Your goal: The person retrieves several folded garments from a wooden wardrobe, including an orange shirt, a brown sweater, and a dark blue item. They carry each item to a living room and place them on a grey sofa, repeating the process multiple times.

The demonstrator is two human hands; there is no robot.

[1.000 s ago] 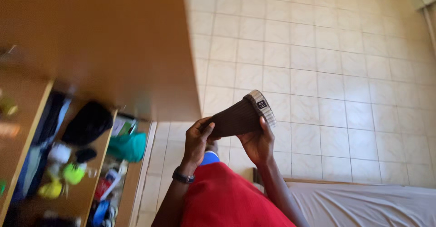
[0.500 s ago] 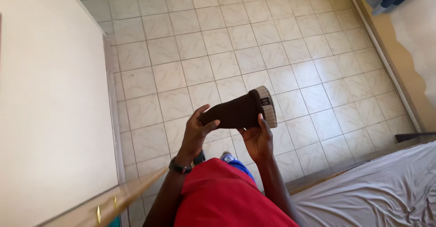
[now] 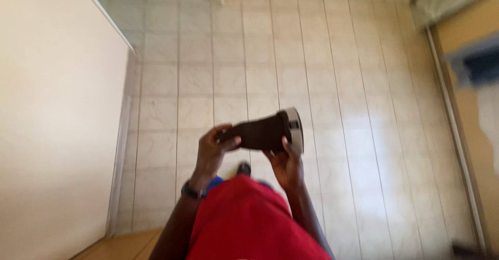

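Over the tiled floor (image 3: 332, 83), I saw both hands holding a dark brown knit hat (image 3: 258, 133) out in front of a red shirt (image 3: 249, 223). I think the step was holding the hat up to look it over. Any next move would need a firm hold at both ends. The left hand (image 3: 210, 153) was at nine o'clock from the hat, its fingers curled shut around the narrow end. The right hand (image 3: 287, 167) was at five o'clock, under the pale band (image 3: 294, 127), fingers closed on the wide end. The picture was blurry.
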